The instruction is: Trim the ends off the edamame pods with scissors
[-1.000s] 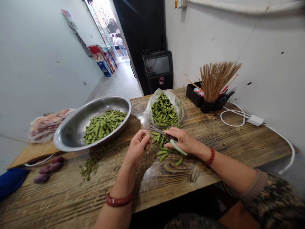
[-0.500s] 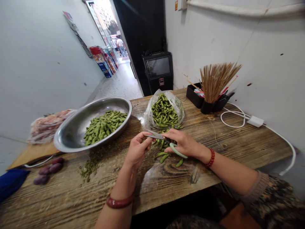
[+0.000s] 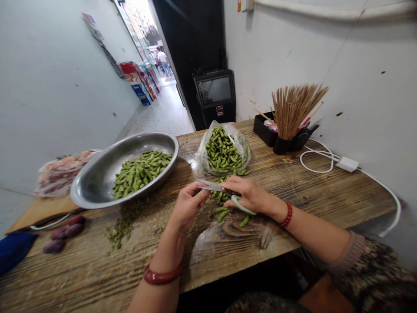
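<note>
My right hand (image 3: pixel 246 193) is closed on a pair of scissors with pale green handles (image 3: pixel 243 205). Their metal blades (image 3: pixel 210 186) point left, a little apart, at the fingertips of my left hand (image 3: pixel 189 204). The left fingers are pinched together, and whatever they hold is hidden by the fingers and blades. Loose green soybean pods (image 3: pixel 222 214) lie on the table under and beside the scissors. Just beyond my hands stands an open clear plastic bag (image 3: pixel 246 150) full of pods. A wide metal basin (image 3: pixel 94 174) on the left holds a heap of trimmed-looking pods (image 3: pixel 141 174).
Small green clippings (image 3: pixel 122 228) are scattered below the basin on the wooden table (image 3: pixel 153 265). Several purple-red oval items (image 3: pixel 67 232) and a bagged pinkish mass (image 3: pixel 61 171) sit at left. A black holder (image 3: pixel 265 130) with thin sticks (image 3: pixel 295 108) and a white cable (image 3: pixel 347 164) are at right.
The scissor blades look slightly wider apart at their tips. Both hands keep nearly the same place, and the whole view has shifted a little.
</note>
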The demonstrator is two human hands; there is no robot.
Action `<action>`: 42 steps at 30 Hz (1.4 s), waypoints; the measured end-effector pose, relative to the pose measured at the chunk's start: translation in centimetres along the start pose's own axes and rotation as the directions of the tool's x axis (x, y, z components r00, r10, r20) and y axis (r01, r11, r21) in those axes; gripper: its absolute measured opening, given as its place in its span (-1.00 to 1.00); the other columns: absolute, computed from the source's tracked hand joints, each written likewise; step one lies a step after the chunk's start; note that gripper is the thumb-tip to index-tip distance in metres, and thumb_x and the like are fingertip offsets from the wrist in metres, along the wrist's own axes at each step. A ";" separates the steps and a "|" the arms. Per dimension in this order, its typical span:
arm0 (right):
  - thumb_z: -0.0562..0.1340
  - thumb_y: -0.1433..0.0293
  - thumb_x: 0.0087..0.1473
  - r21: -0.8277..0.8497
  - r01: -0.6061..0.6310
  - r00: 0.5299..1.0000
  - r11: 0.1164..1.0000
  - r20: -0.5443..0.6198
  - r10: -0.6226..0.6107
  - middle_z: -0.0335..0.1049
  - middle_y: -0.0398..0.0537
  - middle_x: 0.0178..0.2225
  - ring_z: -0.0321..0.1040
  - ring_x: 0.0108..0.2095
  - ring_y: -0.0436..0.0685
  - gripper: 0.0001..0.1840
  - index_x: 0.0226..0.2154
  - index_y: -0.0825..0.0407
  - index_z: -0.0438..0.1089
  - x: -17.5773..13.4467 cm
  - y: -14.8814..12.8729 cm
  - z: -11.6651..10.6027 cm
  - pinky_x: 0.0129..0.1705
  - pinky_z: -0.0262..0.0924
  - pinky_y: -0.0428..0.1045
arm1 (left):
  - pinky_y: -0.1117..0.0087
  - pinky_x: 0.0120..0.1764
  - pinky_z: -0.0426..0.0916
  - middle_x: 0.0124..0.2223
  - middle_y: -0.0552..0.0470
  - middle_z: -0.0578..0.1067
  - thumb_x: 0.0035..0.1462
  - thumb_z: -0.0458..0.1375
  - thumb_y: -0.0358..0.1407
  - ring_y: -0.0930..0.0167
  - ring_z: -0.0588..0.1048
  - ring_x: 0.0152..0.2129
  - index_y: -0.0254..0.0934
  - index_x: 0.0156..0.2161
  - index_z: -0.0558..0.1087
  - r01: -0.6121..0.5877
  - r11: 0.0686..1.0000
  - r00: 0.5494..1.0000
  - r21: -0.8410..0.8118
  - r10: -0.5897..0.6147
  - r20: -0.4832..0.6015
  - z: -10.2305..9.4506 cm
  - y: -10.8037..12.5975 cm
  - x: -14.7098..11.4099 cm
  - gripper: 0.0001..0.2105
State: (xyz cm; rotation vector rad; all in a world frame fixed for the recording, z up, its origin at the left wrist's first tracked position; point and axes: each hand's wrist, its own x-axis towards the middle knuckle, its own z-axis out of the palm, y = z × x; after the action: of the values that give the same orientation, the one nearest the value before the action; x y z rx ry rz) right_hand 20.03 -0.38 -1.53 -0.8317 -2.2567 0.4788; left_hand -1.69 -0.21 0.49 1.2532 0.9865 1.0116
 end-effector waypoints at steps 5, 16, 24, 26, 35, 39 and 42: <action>0.35 0.31 -0.01 -0.033 0.001 1.000 0.999 0.007 0.000 0.34 0.03 -0.22 0.33 -0.25 0.12 -0.43 0.05 0.10 0.28 0.0 -0.2 -0.2 -0.20 0.27 -0.01 | 0.56 -0.61 0.00 -0.52 0.10 0.40 -0.02 0.27 -0.29 0.61 0.17 -0.67 -0.34 -0.39 0.47 0.017 1.000 1.000 -0.017 -0.016 0.015 -0.1 0.0 0.1 -0.86; 0.30 0.30 0.04 -0.014 0.024 1.000 1.000 -0.009 -0.024 0.34 0.07 -0.20 0.32 -0.23 0.13 -0.47 0.06 0.11 0.27 0.0 -0.1 -0.3 -0.17 0.27 0.01 | 0.57 -0.63 -0.06 -0.55 0.14 0.30 -0.05 0.29 -0.28 0.62 0.12 -0.69 -0.34 -0.34 0.46 0.091 0.985 0.996 -0.146 -0.086 0.036 -0.4 0.0 0.2 -0.82; 0.31 0.30 0.04 0.027 0.012 1.000 1.000 0.012 -0.013 0.34 0.02 -0.24 0.32 -0.24 0.12 -0.47 0.06 0.07 0.28 0.0 -0.1 -0.3 -0.19 0.26 -0.02 | 0.57 -0.62 -0.03 -0.59 0.17 0.28 -0.05 0.30 -0.27 0.62 0.13 -0.69 -0.35 -0.35 0.48 0.107 0.990 0.993 -0.094 -0.101 0.065 -0.4 0.1 0.1 -0.82; 0.30 0.29 0.04 0.031 0.024 1.000 0.999 0.002 -0.024 0.34 0.02 -0.25 0.32 -0.24 0.12 -0.47 0.07 0.07 0.28 -0.1 0.0 -0.3 -0.20 0.26 -0.02 | 0.56 -0.62 -0.02 -0.61 0.17 0.28 -0.06 0.30 -0.29 0.62 0.13 -0.69 -0.36 -0.35 0.49 0.116 0.993 0.991 -0.027 -0.114 0.066 -0.3 0.0 0.0 -0.82; 0.31 0.21 0.03 0.021 -0.020 0.992 1.000 -0.121 0.023 0.34 0.01 -0.24 0.33 -0.28 0.10 -0.47 0.03 0.07 0.31 -0.1 1.0 -0.1 -0.22 0.26 -0.03 | 0.59 -0.68 -0.03 -0.41 0.07 0.38 0.05 0.19 -0.17 0.59 0.23 -0.65 -0.32 -0.46 0.36 0.103 0.980 0.995 -0.171 -0.101 0.020 -0.5 0.8 0.1 -0.76; 0.30 0.21 0.03 0.017 -0.013 0.992 1.000 -0.124 0.015 0.35 0.00 -0.25 0.33 -0.30 0.09 -0.47 0.03 0.07 0.31 -0.1 1.2 -0.1 -0.22 0.26 -0.03 | 0.57 -0.66 -0.04 -0.58 0.18 0.26 0.04 0.20 -0.20 0.59 0.14 -0.71 -0.29 -0.46 0.35 0.128 0.992 0.989 0.004 -0.128 0.075 -0.3 0.4 0.1 -0.79; 0.30 0.22 0.04 0.008 -0.017 0.993 1.000 -0.121 0.018 0.35 0.00 -0.26 0.32 -0.30 0.09 -0.48 0.02 0.09 0.31 -0.1 1.2 -0.1 -0.23 0.26 -0.03 | 0.53 -0.54 0.13 -0.57 0.12 0.37 -0.03 0.24 -0.28 0.53 0.26 -0.64 -0.31 -0.45 0.46 0.038 0.953 0.981 0.300 -0.092 0.170 0.0 -0.2 0.3 -0.88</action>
State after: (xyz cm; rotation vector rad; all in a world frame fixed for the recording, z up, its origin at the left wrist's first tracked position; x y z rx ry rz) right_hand 20.60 0.43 -2.12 -0.8541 -2.1376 0.4327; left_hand -1.65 0.05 0.29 1.5200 1.0541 0.6991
